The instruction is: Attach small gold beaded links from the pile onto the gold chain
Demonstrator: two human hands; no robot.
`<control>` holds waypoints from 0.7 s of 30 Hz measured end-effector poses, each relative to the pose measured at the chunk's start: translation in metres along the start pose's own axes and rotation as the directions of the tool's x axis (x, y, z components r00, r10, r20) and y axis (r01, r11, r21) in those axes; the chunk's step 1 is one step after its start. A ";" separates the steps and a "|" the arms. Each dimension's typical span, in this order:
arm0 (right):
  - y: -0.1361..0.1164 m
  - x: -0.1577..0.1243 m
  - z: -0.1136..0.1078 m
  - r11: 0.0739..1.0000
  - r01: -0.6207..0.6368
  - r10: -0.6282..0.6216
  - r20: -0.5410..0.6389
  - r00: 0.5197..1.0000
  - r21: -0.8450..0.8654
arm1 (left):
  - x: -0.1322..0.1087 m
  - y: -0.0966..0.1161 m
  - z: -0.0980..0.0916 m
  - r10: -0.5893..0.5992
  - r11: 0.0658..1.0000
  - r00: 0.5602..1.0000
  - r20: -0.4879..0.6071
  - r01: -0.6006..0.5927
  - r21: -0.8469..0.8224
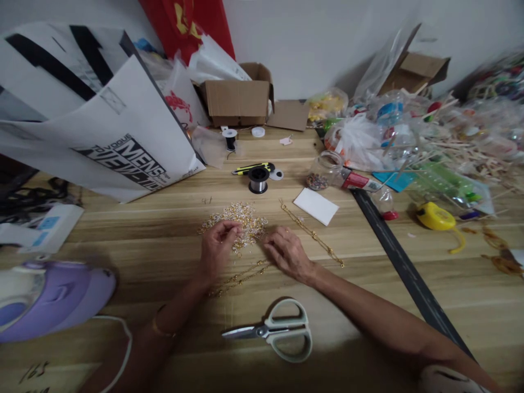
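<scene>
A loose pile of small gold and clear beads lies on the wooden table. At its near left edge is my left hand, thumb and forefinger pinched together; whatever is between them is too small to make out. My right hand rests low at the pile's right side with curled fingers, and their tips hide what they may grip. A gold beaded chain runs along the table between my hands, its right end reaching the right fingers. Another gold chain lies stretched out beyond my right hand. Scissors lie nearer me, blades pointing left.
Beyond the pile are a wire spool, a yellow-black cutter, a white card and a bead jar. A large white bag and a purple iron stand left. Right are a tape measure and heaped plastic.
</scene>
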State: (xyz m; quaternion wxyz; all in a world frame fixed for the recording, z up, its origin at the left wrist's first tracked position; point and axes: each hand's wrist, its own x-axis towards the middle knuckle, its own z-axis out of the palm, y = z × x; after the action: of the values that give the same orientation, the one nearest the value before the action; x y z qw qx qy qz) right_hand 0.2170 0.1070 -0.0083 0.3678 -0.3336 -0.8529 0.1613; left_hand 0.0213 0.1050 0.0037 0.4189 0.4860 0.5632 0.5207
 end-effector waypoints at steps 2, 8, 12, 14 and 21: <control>0.001 0.000 0.000 1.000 -0.022 0.021 0.004 1.000 0.022 | 0.003 0.005 -0.003 0.003 0.999 1.000 0.027 -0.004 0.042; 0.002 -0.001 0.000 0.997 -0.041 0.040 0.019 0.999 0.069 | 0.011 0.017 -0.018 0.047 0.938 0.985 0.166 -0.101 0.333; 0.000 0.000 0.000 0.997 -0.037 0.036 0.016 0.999 0.072 | 0.011 0.023 -0.024 -0.003 0.758 0.908 0.418 -0.270 0.594; 0.000 0.000 -0.001 0.997 -0.033 0.032 0.015 0.999 0.071 | 0.009 0.024 -0.025 -0.018 0.652 0.847 0.531 -0.392 0.648; 0.000 -0.001 -0.001 0.997 -0.028 0.027 0.020 0.999 0.077 | 0.001 0.024 -0.018 -0.005 0.438 0.777 0.630 -0.565 0.700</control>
State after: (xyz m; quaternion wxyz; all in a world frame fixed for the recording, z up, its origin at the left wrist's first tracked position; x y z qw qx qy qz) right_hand 0.2181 0.1063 -0.0086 0.3701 -0.3293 -0.8448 0.2023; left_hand 0.0058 0.1021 0.0297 0.1603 0.8447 0.5060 0.0691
